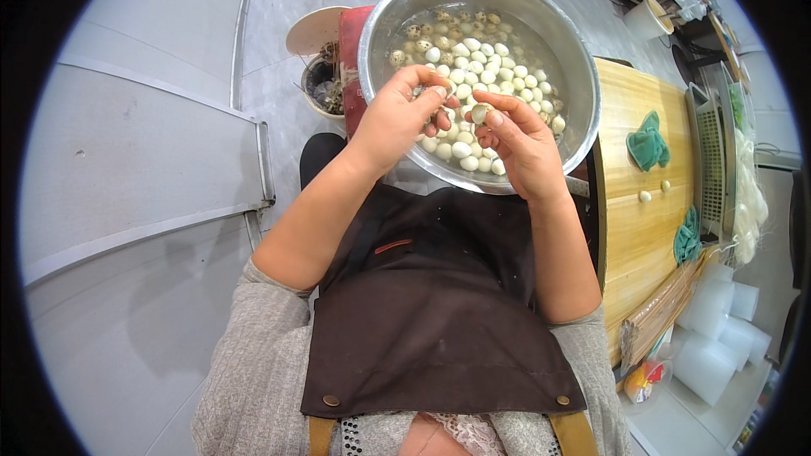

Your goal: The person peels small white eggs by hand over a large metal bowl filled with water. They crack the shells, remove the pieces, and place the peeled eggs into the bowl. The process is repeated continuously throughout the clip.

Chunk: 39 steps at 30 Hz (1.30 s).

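Note:
A large round metal basin [393, 6] of water stands before me, full of small eggs. Speckled quail eggs in their shells [415, 31] lie mostly along its far side. Peeled pale eggs [488, 76] fill the middle and near side. Above the basin, my right hand [523, 139] pinches a partly peeled quail egg [481, 113] between thumb and fingers. My left hand [399, 117] is just to its left, apart from that egg. Its fingers are curled around what looks like greyish bits of eggshell [448, 87], mostly hidden by the thumb and fingers.
Right of the basin, a wooden table [640, 234] bears a green cloth [649, 142], two pale eggs [645, 196] and bundled wooden skewers [662, 310]. Plastic tubs [706, 354] are beyond it. A waste bin [323, 88] and a red stool [355, 31] are left of the basin.

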Motion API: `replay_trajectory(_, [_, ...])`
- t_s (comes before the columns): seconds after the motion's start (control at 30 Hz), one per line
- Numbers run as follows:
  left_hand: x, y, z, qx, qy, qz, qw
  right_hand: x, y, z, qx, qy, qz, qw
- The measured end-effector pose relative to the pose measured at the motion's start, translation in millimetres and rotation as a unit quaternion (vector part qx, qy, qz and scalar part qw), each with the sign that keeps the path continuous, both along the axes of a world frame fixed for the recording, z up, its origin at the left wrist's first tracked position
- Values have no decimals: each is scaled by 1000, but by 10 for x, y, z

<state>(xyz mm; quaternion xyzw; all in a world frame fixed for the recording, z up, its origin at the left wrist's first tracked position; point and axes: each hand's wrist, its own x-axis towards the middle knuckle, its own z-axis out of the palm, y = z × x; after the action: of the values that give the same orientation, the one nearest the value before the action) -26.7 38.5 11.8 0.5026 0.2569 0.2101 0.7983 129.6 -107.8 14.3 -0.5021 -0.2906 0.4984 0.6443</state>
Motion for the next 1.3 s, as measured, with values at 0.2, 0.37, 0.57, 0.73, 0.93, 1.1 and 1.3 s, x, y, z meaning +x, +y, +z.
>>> replay_trajectory(0.2, [18, -162, 23, 386, -10, 39, 922, -25, -20, -35, 11, 125, -20, 992])
replay_trajectory(0.37, [26, -180, 57, 451, -1, 34, 892, -28, -37, -62, 6, 131, -13, 991])
replay_trajectory(0.57, [42, -243, 42, 498, -8, 57, 865, -36, -46, -18, -30, 187, -16, 982])
replay_trajectory(0.73, [39, -248, 16, 488, 1, 51, 871, -62, -26, -29, -79, 167, -56, 981])
replay_trajectory(0.93, [7, -211, 8, 357, 77, 95, 926, -78, -98, -14, 6, 187, -15, 982])
replay_trajectory(1.1, [17, -213, -5, 188, 46, 72, 978, -19, -74, -28, 32, 193, -15, 981])
replay_trajectory(1.3, [60, -268, -69, 267, 25, 6, 963, -49, -44, -144, 24, 211, -73, 975])
